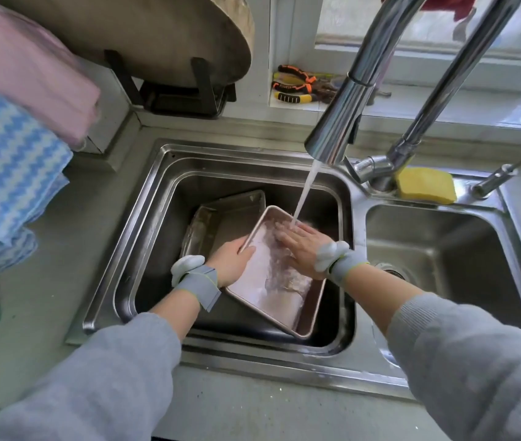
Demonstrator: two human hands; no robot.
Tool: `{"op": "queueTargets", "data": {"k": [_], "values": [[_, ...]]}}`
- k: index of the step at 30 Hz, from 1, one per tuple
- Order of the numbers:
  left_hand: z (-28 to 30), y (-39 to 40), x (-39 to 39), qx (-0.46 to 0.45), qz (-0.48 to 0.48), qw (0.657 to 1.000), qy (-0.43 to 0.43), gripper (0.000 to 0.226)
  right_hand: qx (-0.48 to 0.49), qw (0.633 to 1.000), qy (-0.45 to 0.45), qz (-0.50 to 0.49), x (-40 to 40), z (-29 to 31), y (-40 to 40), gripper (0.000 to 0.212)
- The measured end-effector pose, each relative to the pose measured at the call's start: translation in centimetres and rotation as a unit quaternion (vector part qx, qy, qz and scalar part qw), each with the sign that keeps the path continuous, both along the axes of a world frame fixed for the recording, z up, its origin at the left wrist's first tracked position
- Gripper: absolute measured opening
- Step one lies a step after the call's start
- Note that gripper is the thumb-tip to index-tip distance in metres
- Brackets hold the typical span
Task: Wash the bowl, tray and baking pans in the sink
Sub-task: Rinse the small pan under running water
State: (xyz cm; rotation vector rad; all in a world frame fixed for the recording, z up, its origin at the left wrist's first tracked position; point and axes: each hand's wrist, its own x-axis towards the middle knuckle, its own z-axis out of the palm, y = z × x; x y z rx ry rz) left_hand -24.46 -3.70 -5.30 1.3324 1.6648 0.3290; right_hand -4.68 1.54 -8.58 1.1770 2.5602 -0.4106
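At centre frame, in the left basin of the double stainless-steel sink (144, 224), a shallow rectangular pinkish-gold metal baking pan (276, 289) sits tilted under the stream from the chrome pull-down faucet (337, 128). The left hand (232, 261) grips the pan's upper-left rim, fingers curled over the edge; the right hand (305, 246) lies flat with straight fingers, rubbing the wet inner floor where the water lands. The pan looks stiff, thin-walled and light, but slick when wet, so the rolled rim is probably the safest hold. Behind it, toward the left, a darker grey rectangular steel pan (221, 218) leans in the basin. A porous yellow sponge (424, 185) rests on the sink ledge at right.
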Motion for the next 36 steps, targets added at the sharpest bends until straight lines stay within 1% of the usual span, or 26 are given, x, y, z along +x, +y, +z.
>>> {"op": "queueTargets", "data": {"k": [2, 3, 6, 8, 11, 12, 13, 14, 16, 17, 18, 19, 20, 21, 22, 23, 24, 26, 27, 28, 29, 30, 31, 32, 33, 36], "values": [[-0.3, -0.2, 1.2, 0.008, 0.023, 0.999, -0.020, 0.036, -0.084, 0.992, 0.073, -0.063, -1.8, 0.6, -0.6, 0.060], [-0.3, -0.1, 1.6, 0.015, 0.051, 0.998, -0.033, 0.035, -0.128, 0.984, 0.102, -0.069, -2.3, 0.8, -1.2, 0.057], [-0.5, 0.3, 1.5, 0.030, 0.126, 0.991, -0.046, 0.033, -0.211, 0.970, 0.123, -0.015, -1.3, 2.1, -3.4, 0.049], [-0.6, 0.3, 1.2, 0.033, 0.132, 0.990, -0.038, 0.035, -0.209, 0.970, 0.111, -0.054, 0.4, 2.6, -2.7, 0.045], [-0.4, 0.1, 2.2, 0.035, 0.124, 0.990, -0.056, 0.037, -0.145, 0.965, 0.082, -0.201, -0.1, 2.8, 0.1, 0.041], [-0.4, 0.1, 2.6, 0.040, 0.126, 0.989, -0.059, 0.036, -0.142, 0.960, 0.094, -0.221, -1.0, 3.0, 0.5, 0.042], [-0.2, 0.2, 3.0, 0.046, 0.131, 0.988, -0.061, 0.034, -0.158, 0.955, 0.121, -0.219, -1.8, 3.2, 0.4, 0.043], [-0.1, 0.5, 3.1, 0.047, 0.139, 0.987, -0.060, 0.033, -0.183, 0.951, 0.158, -0.194, -2.3, 3.6, -0.2, 0.043], [0.4, 1.4, 2.7, 0.043, 0.158, 0.985, -0.059, 0.035, -0.268, 0.929, 0.218, -0.134, -2.4, 4.0, -2.4, 0.042], [0.6, 2.0, 2.3, 0.041, 0.169, 0.983, -0.063, 0.037, -0.310, 0.914, 0.229, -0.124, -2.0, 4.3, -3.4, 0.045], [0.8, 2.4, 2.0, 0.036, 0.180, 0.981, -0.065, 0.039, -0.323, 0.911, 0.223, -0.123, -1.5, 4.4, -4.1, 0.054], [1.1, 2.9, 1.8, 0.030, 0.190, 0.979, -0.068, 0.041, -0.293, 0.925, 0.211, -0.118, -1.1, 4.3, -4.6, 0.065], [1.4, 3.3, 1.7, 0.018, 0.198, 0.977, -0.072, 0.044, -0.227, 0.950, 0.188, -0.108, -1.0, 4.0, -4.8, 0.070], [1.5, 3.6, 1.8, 0.009, 0.207, 0.975, -0.083, 0.045, -0.146, 0.968, 0.170, -0.110, -1.1, 4.0, -4.9, 0.066], [1.9, 3.8, 1.9, 0.000, 0.216, 0.971, -0.099, 0.045, -0.072, 0.976, 0.167, -0.122, -1.4, 4.4, -4.7, 0.056], [2.1, 4.1, 2.1, -0.005, 0.223, 0.968, -0.117, 0.044, -0.027, 0.975, 0.175, -0.137, -1.7, 4.7, -4.4, 0.047], [2.4, 4.4, 2.2, -0.012, 0.222, 0.967, -0.127, 0.041, -0.010, 0.971, 0.192, -0.144, -1.8, 4.7, -4.0, 0.041], [3.2, 4.9, 2.6, -0.010, 0.213, 0.966, -0.150, 0.040, -0.038, 0.957, 0.236, -0.167, -1.7, 5.0, -3.4, 0.033], [3.1, 5.0, 2.9, -0.020, 0.214, 0.962, -0.167, 0.045, -0.072, 0.939, 0.281, -0.186, -1.8, 5.0, -3.2, 0.025], [3.4, 4.8, 3.4, -0.037, 0.219, 0.955, -0.194, 0.048, -0.101, 0.910, 0.339, -0.216, -1.9, 5.0, -3.0, 0.019], [3.6, 4.4, 4.1, -0.048, 0.221, 0.947, -0.226, 0.047, -0.121, 0.873, 0.398, -0.254, -2.1, 5.3, -2.8, 0.014], [3.8, 3.9, 4.8, -0.047, 0.215, 0.944, -0.245, 0.046, -0.140, 0.829, 0.450, -0.302, -2.4, 5.9, -2.6, 0.011], [3.7, 3.5, 5.6, -0.038, 0.190, 0.950, -0.245, 0.047, -0.160, 0.784, 0.487, -0.350, -2.7, 6.4, -2.2, 0.008], [3.9, 3.1, 6.5, -0.022, 0.157, 0.961, -0.227, 0.050, -0.173, 0.747, 0.509, -0.392, -2.8, 6.7, -1.6, 0.006], [3.6, 2.9, 7.2, 0.000, 0.138, 0.969, -0.207, 0.053, -0.187, 0.718, 0.516, -0.429, -2.8, 6.8, -1.0, 0.010], [3.7, 2.9, 8.9, 0.043, 0.120, 0.972, -0.199, 0.057, -0.229, 0.632, 0.526, -0.522, -2.2, 6.6, 0.6, 0.024]]}}
